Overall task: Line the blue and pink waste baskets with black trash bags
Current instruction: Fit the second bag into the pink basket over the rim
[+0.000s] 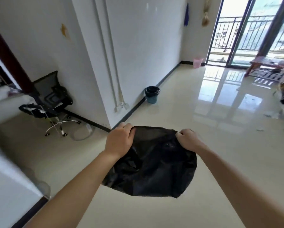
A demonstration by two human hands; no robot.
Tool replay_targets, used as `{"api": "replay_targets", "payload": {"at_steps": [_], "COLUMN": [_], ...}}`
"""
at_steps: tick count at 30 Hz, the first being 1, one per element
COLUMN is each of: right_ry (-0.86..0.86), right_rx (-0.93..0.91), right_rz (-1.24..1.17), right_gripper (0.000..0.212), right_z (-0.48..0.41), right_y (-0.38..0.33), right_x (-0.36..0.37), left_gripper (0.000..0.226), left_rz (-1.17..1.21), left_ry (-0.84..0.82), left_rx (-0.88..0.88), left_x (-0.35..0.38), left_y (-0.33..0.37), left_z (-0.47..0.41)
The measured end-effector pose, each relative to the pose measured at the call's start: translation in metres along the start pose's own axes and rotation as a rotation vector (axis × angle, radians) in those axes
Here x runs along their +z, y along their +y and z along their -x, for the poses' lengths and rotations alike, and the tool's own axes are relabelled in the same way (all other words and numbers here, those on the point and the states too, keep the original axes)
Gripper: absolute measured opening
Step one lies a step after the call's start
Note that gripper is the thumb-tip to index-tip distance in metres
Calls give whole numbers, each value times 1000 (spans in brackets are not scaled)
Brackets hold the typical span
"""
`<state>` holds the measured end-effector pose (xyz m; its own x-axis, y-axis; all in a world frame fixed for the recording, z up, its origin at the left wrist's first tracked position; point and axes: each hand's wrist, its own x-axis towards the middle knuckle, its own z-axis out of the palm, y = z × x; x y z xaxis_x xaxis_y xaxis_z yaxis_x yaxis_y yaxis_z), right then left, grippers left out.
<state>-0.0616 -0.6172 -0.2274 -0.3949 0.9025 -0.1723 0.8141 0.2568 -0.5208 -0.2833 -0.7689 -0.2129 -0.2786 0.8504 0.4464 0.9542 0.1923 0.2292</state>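
The left hand (120,140) and right hand (188,139) each pinch the rim of a crumpled black plastic trash bag (152,163), stretching it open above the glossy cream tiled floor (179,104). Farther off, a bag-lined blue plastic waste basket (152,94) stands against the white wall (143,38); the pink plastic waste basket (198,62) sits near the balcony door.

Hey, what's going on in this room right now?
A person holds a black trash bag by its top edge, left hand and right hand spreading the mouth open. The blue basket by the wall already has a black liner. The pink basket near the balcony door shows none.
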Motion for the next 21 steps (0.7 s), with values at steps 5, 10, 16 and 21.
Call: {"api": "replay_targets", "payload": {"at_steps": [5,10,16,21], "right_ry": [33,18,122,263], "right_rx": [10,-26,-82,-32], "right_rz": [143,280,517,544], "right_gripper": [27,31,40,43], "right_z": [-75,-173,-318,-430], "right_y": [64,131,192,240], "right_x": [-55,-76,-127,-202], "left_gripper": [24,55,90,104], "left_rz": [-10,-16,-20,-67], "left_ry": [-9,-140,-312,-558], "left_rx": [166,230,237,326], "left_x": [61,141,256,331], "left_y": [58,80,88,131], "left_z": [-106,-203,-351,-499]}}
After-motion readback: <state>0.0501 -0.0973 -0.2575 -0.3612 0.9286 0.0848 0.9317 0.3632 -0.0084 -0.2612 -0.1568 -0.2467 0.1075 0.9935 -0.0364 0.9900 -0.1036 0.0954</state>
